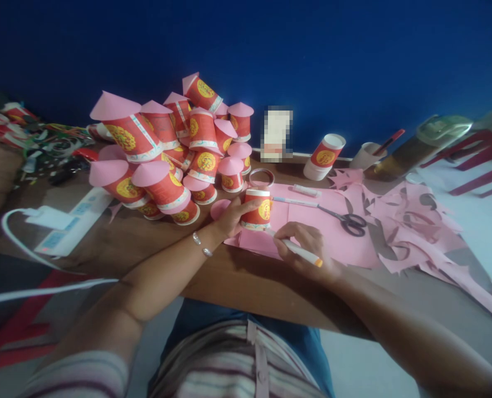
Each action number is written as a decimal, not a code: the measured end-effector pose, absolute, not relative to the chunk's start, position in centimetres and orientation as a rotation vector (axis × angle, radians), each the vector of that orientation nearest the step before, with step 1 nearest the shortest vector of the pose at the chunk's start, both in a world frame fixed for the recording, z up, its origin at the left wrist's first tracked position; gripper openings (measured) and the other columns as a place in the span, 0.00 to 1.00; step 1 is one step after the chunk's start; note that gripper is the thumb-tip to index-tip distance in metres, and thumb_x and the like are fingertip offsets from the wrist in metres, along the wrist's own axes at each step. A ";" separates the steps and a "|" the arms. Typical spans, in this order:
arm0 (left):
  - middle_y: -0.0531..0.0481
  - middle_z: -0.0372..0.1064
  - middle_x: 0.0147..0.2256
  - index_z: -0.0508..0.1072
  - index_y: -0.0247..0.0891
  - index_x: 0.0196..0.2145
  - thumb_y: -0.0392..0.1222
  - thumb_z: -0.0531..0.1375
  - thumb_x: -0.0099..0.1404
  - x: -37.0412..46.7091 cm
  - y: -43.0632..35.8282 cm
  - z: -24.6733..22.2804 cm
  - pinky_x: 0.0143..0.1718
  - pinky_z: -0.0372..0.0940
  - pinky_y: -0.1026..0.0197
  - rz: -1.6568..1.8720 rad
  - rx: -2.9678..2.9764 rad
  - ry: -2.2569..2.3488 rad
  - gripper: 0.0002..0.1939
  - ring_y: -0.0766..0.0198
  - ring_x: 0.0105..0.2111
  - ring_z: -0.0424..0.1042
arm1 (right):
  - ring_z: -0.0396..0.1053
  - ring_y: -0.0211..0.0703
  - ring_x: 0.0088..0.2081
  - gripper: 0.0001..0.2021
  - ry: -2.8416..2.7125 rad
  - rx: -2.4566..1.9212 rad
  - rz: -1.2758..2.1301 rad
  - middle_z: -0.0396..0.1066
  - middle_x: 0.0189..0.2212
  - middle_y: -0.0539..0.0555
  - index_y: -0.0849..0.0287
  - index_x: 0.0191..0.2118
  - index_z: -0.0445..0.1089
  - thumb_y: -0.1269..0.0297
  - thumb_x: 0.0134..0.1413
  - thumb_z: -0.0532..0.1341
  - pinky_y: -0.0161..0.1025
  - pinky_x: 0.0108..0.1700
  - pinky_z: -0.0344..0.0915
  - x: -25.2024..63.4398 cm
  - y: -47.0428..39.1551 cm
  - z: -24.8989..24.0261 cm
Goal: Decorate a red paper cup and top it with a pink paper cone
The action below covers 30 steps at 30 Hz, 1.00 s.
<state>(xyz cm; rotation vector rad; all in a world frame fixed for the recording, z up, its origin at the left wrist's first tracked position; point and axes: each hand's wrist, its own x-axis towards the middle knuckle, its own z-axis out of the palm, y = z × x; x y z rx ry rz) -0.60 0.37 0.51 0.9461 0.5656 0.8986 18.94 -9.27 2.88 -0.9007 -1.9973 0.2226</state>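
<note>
My left hand [230, 217] is closed round a red paper cup [255, 211] with a yellow round emblem, held just above the table's front part. A white marker [302, 252] with an orange end is gripped in my right hand [306, 243]. Its front end points toward the cup's lower edge; whether it touches cannot be made out. Beneath both hands lie sheets of pink paper [333, 246]. On them rest black-handled scissors [352, 224] and a small whitish tube [307, 190]. A tape roll [262, 178] sits just behind the cup.
Several red cups with pink cone tops [150, 135] are piled at the left, against the blue wall. A power strip [75, 221] with a white cable lies left. Stacked cups [324, 157], a pen cup [365, 156], a bottle [424, 143] and pink scraps [424, 221] occupy the right.
</note>
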 end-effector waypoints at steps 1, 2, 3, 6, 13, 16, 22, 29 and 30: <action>0.40 0.82 0.45 0.77 0.38 0.52 0.52 0.74 0.57 -0.6 0.4 0.5 0.45 0.76 0.52 0.899 0.944 0.565 0.28 0.46 0.49 0.80 | 0.73 0.38 0.27 0.05 -1.998 -0.902 0.222 0.76 0.28 0.49 0.54 0.38 0.68 0.70 0.68 0.61 0.35 0.31 0.68 18.9 -9.3 2.9; 0.40 0.82 0.46 0.77 0.38 0.53 0.52 0.74 0.57 -0.6 0.4 0.4 0.46 0.76 0.51 0.900 0.943 0.564 0.29 0.46 0.49 0.80 | 0.73 0.38 0.27 0.05 -1.997 -0.903 0.224 0.76 0.27 0.49 0.54 0.38 0.68 0.70 0.68 0.61 0.35 0.31 0.68 18.9 -9.3 3.0; 0.40 0.82 0.46 0.77 0.38 0.54 0.52 0.74 0.58 -0.6 0.4 0.4 0.46 0.76 0.52 0.899 0.943 0.561 0.30 0.46 0.49 0.80 | 0.73 0.38 0.27 0.05 -1.995 -0.899 0.226 0.76 0.27 0.49 0.54 0.38 0.68 0.70 0.68 0.62 0.34 0.31 0.68 19.0 -9.4 3.1; 0.40 0.82 0.46 0.75 0.39 0.58 0.51 0.74 0.58 -0.7 0.5 0.5 0.43 0.75 0.54 0.911 0.938 0.546 0.33 0.48 0.48 0.81 | 0.73 0.38 0.27 0.04 -1.990 -0.861 0.222 0.76 0.28 0.49 0.54 0.39 0.68 0.70 0.67 0.62 0.35 0.31 0.69 19.0 -9.5 3.5; 0.43 0.82 0.49 0.73 0.40 0.62 0.46 0.71 0.59 -0.8 0.7 0.9 0.46 0.75 0.52 0.944 0.841 0.480 0.34 0.47 0.50 0.81 | 0.78 0.45 0.34 0.04 -2.010 -0.753 0.290 0.76 0.30 0.51 0.54 0.41 0.68 0.71 0.67 0.62 0.42 0.39 0.77 19.1 -9.4 3.4; 0.42 0.82 0.48 0.72 0.37 0.63 0.44 0.69 0.59 -0.9 0.6 0.9 0.46 0.75 0.52 0.951 0.812 0.471 0.34 0.47 0.49 0.82 | 0.79 0.46 0.35 0.04 -2.047 -0.743 0.360 0.75 0.30 0.50 0.54 0.42 0.68 0.70 0.68 0.62 0.45 0.41 0.80 18.9 -9.4 2.9; 0.42 0.82 0.45 0.71 0.37 0.64 0.46 0.70 0.59 -0.8 0.4 0.9 0.41 0.74 0.55 0.936 0.859 0.483 0.36 0.54 0.40 0.81 | 0.80 0.45 0.37 0.03 -2.075 -0.739 0.393 0.76 0.32 0.51 0.54 0.43 0.69 0.69 0.69 0.62 0.44 0.41 0.81 18.8 -9.4 2.7; 0.40 0.80 0.50 0.70 0.39 0.64 0.49 0.76 0.55 -0.6 0.5 0.6 0.52 0.74 0.49 0.917 0.931 0.512 0.42 0.48 0.49 0.80 | 0.80 0.46 0.37 0.04 -2.048 -0.700 0.318 0.77 0.32 0.52 0.55 0.43 0.69 0.71 0.68 0.62 0.43 0.40 0.79 18.6 -9.4 2.7; 0.40 0.80 0.50 0.70 0.39 0.64 0.49 0.76 0.55 -0.6 0.5 0.6 0.53 0.74 0.48 0.919 0.934 0.519 0.41 0.48 0.50 0.79 | 0.80 0.46 0.36 0.04 -2.031 -0.705 0.301 0.78 0.31 0.52 0.55 0.43 0.69 0.71 0.67 0.63 0.43 0.40 0.79 18.6 -9.4 2.8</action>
